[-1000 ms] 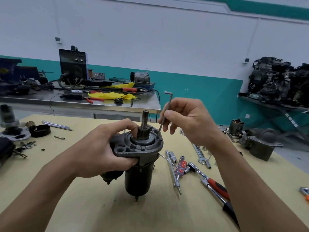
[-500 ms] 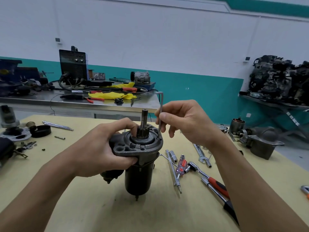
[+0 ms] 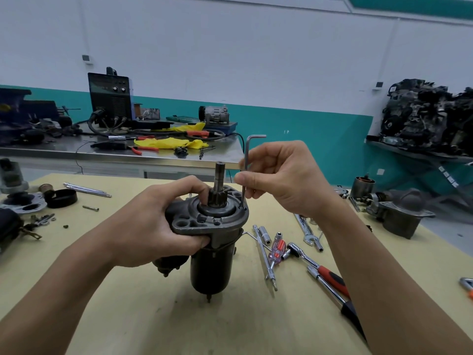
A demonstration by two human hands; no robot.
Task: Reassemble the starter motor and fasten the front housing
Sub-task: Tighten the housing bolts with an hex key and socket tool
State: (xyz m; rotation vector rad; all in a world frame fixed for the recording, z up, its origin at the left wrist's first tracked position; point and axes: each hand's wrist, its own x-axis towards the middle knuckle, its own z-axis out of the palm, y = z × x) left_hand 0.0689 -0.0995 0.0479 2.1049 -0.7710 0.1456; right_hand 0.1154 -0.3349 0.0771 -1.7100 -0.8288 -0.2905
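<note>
left hand (image 3: 153, 224) clamps grey cast front housing (image 3: 212, 219) of black starter motor (image 3: 211, 267); right hand (image 3: 284, 180) pinches silver L-shaped hex key (image 3: 246, 165) upright in its bolt hole

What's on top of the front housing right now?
On the front housing: the pinion gear and shaft stick up through its centre. The hex key, in the right hand, stands in a rim hole; the screw itself is hidden. The left hand covers the left side.

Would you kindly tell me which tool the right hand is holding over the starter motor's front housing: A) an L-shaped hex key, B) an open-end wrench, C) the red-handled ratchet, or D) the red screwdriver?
A: the right hand pinches an L-shaped hex key upright, its lower tip down at a hole in the front housing, which the left hand grips.
</note>
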